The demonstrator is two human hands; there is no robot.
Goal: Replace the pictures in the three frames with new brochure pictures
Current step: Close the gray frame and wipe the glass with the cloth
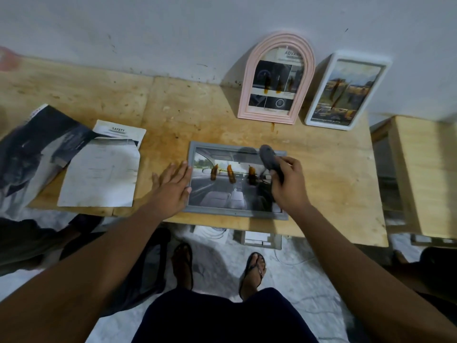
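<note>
The grey rectangular frame (222, 212) is laid flat on the wooden counter (197, 107) and steadied at its left edge by the straight-fingered left hand (173, 184), seemingly so its glass can be wiped with the dark grey cloth (268, 157) gripped in the right hand (288, 179).

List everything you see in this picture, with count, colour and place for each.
table: one, light wood, against the wall
grey frame: one, grey, flat on the table's near edge
arched frame: one, pink, leaning on the wall
white frame: one, white, leaning right of the arched frame
brochure sheets: three, white and dark, table's left side
cloth: one, grey, over the grey frame
wooden stand: one, light wood, right of the table
left hand: one, flat at the grey frame's left edge
right hand: one, gripping the cloth
</note>
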